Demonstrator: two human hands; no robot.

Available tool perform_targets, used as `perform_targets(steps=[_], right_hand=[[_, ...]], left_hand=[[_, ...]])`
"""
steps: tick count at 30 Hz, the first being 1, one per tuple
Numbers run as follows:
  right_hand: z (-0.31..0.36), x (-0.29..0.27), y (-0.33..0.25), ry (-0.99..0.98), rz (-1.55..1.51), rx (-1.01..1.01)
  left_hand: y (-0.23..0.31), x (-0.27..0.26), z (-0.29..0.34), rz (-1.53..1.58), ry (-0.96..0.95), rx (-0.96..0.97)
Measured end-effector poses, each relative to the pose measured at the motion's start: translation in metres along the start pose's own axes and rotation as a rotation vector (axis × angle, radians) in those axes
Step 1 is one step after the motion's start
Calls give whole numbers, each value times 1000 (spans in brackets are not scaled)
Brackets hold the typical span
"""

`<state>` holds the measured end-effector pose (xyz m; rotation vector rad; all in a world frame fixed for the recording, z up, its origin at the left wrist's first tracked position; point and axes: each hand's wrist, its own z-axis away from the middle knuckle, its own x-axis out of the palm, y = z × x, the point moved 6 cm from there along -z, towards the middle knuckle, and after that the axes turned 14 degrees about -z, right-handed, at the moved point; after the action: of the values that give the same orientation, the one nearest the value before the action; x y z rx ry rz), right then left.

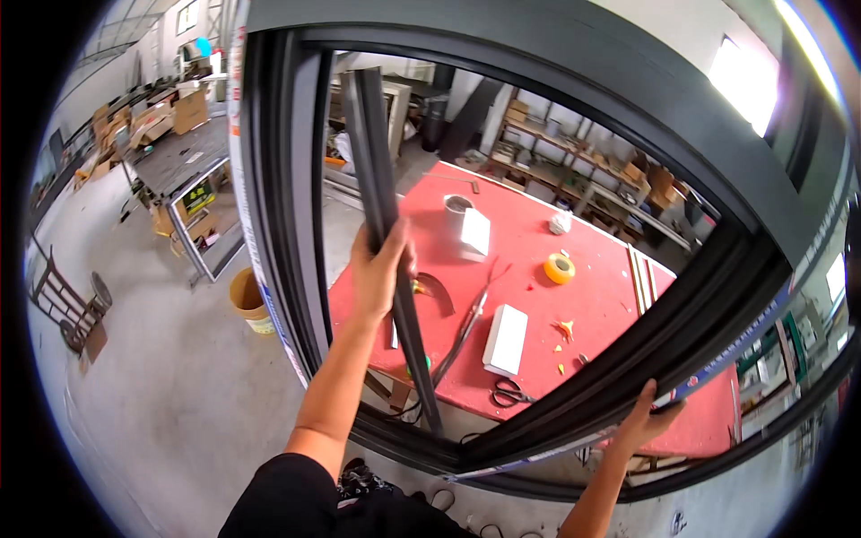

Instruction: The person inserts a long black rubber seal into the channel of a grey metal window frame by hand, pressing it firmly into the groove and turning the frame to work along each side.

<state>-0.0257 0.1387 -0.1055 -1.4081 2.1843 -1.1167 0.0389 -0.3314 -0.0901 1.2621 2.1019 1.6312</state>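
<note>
A large dark grey metal window frame (574,45) stands tilted in front of me, with tape-like printed film along its outer edges. Inside its opening, my left hand (384,269) is wrapped around a long dark profile bar (369,143), which leans from upper left down to the frame's bottom. My right hand (644,420) grips the frame's lower right edge, its fingers curled around the rim. Through the opening I see a red-topped table (529,233) bearing a yellow tape roll (559,268), a white box (506,339), black-handled scissors (509,393) and a grey can (457,208).
A yellow bucket (251,300) stands on the floor left of the frame. Farther left are a hand cart (67,300) and a workbench (184,157) with cardboard boxes (190,111) behind. Loaded shelves (574,161) line the back wall.
</note>
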Motion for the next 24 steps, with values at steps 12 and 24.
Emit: perform_targets(steps=[12, 24], right_hand=[[29, 9, -63, 176, 377, -600], [210, 366, -151, -1057, -699, -157]], left_hand=[[130, -129, 99, 404, -447, 359], [230, -188, 57, 8, 294, 208]])
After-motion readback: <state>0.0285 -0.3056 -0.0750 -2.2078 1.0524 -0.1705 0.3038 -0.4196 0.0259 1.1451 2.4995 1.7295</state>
